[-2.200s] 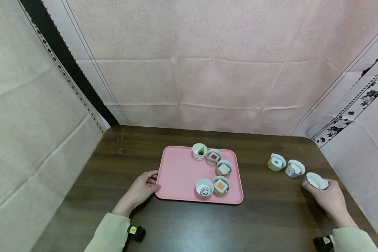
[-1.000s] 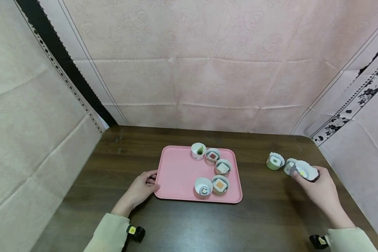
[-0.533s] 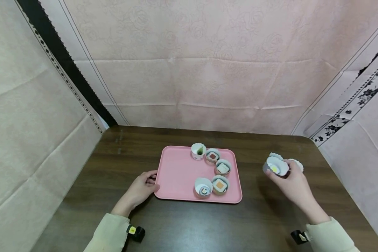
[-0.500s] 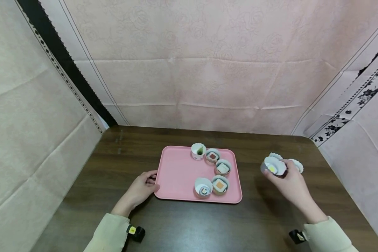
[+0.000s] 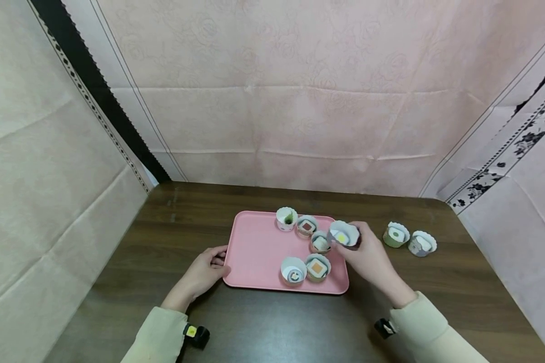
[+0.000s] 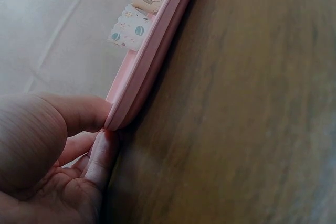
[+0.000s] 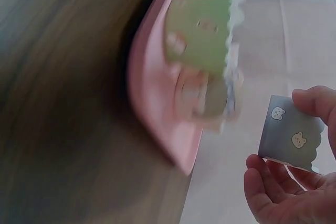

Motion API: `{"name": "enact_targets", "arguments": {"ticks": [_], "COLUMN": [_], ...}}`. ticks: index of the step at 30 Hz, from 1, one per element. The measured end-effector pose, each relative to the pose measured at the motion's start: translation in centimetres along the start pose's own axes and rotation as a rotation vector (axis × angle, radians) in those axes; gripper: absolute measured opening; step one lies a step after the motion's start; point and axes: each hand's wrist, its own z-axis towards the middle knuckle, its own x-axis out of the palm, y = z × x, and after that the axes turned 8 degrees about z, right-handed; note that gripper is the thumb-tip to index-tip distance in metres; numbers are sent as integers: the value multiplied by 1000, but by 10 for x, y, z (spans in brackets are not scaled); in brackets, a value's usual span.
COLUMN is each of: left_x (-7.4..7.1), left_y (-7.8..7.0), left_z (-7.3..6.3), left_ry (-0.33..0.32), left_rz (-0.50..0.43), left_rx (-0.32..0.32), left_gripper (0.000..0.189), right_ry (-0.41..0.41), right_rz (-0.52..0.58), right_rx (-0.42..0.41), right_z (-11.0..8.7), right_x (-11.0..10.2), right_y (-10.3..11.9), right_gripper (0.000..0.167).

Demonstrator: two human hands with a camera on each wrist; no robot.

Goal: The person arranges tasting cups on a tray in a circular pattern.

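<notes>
My left hand (image 5: 204, 271) pinches the left edge of a pink tray (image 5: 254, 247), thumb above and fingers beneath in the left wrist view. My right hand (image 5: 371, 256) grips a grey-blue paper baking cup (image 7: 291, 135) with bear faces and a scalloped rim; something white and yellow lies inside. In the head view this cup overlaps the tray's right edge. Several paper cups stand on the tray: a white one with a green leaf shape (image 5: 286, 219), one with a dark red square (image 5: 306, 226), one with a white piece (image 5: 320, 242), one with an orange square (image 5: 318, 267) and a white-blue one (image 5: 293, 270).
Two more cups, a green one (image 5: 396, 234) and a grey-white one (image 5: 422, 243), stand on the brown wooden table (image 5: 263, 327) right of the tray. Pale cloth (image 5: 277, 121) hangs behind the table and at both sides.
My right hand has carried the grey-blue cup leftward from the table's right side, past the two other cups, to the tray's right edge. My left hand stays on the tray.
</notes>
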Motion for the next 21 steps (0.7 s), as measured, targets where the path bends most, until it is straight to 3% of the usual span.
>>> {"name": "enact_targets", "arguments": {"ticks": [12, 21], "left_x": [0, 0], "left_y": [0, -1], "left_z": [0, -1], "left_ry": [-3, -5], "left_rz": [7, 11], "left_rx": [0, -8], "left_gripper": [55, 55], "right_ry": [139, 139], "right_rz": [135, 26], "right_rx": [12, 19], "right_z": [25, 34], "right_x": [58, 86], "right_y": [35, 46], "right_gripper": [61, 62]}}
